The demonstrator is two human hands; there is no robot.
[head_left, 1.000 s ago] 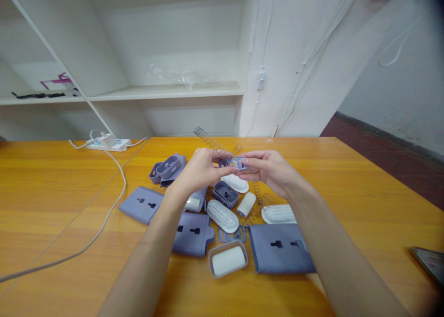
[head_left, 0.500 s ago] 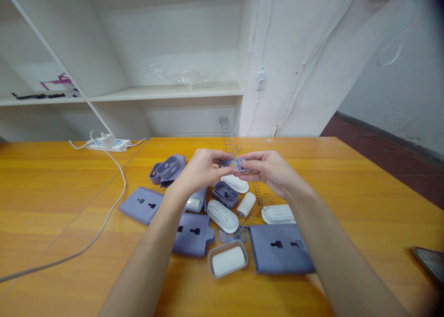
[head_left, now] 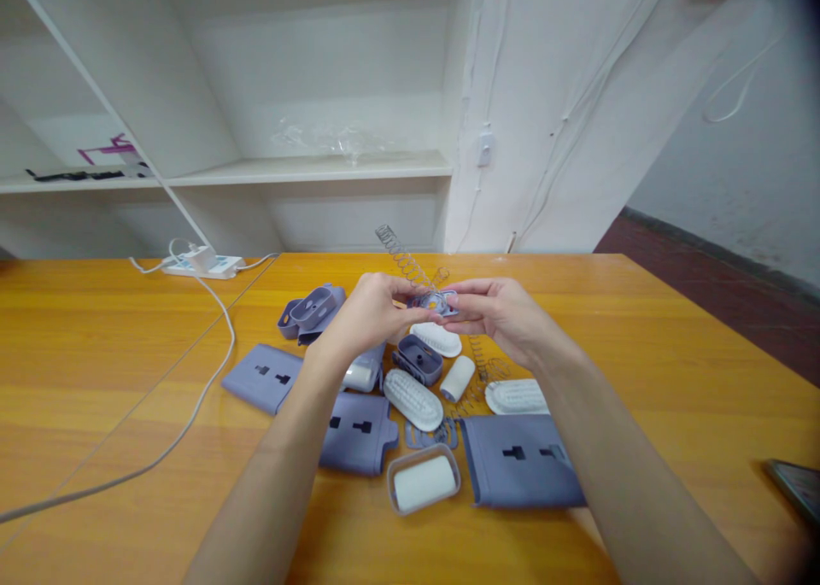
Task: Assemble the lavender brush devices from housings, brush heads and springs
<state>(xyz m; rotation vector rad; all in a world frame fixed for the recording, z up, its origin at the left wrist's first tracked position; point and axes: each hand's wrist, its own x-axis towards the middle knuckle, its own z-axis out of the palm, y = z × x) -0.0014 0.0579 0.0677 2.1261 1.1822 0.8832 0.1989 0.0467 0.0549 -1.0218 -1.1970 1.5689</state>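
Observation:
My left hand (head_left: 385, 305) and my right hand (head_left: 493, 313) pinch a small flat grey-purple plastic plate (head_left: 436, 304) between them, above the table's middle. A long metal coil spring (head_left: 403, 256) rises from this plate and leans to the upper left. Below my hands lie a grey-purple oval cup (head_left: 418, 359), a white roll (head_left: 457, 378) and white ribbed oval pieces, one (head_left: 413, 400) in front of the cup. Another loose spring (head_left: 477, 380) and a similar flat plate (head_left: 429, 434) rest nearer to me.
Grey-purple housings with black slots lie around, one (head_left: 522, 461) at front right and one (head_left: 262, 377) at left. A clear tray (head_left: 424, 479) holds a white roll. A power strip (head_left: 203, 265) with cables stands back left; a phone (head_left: 794, 487) lies at far right.
The spring on the held plate has swung from nearly upright to leaning left. Both hands keep their grip and have barely moved.

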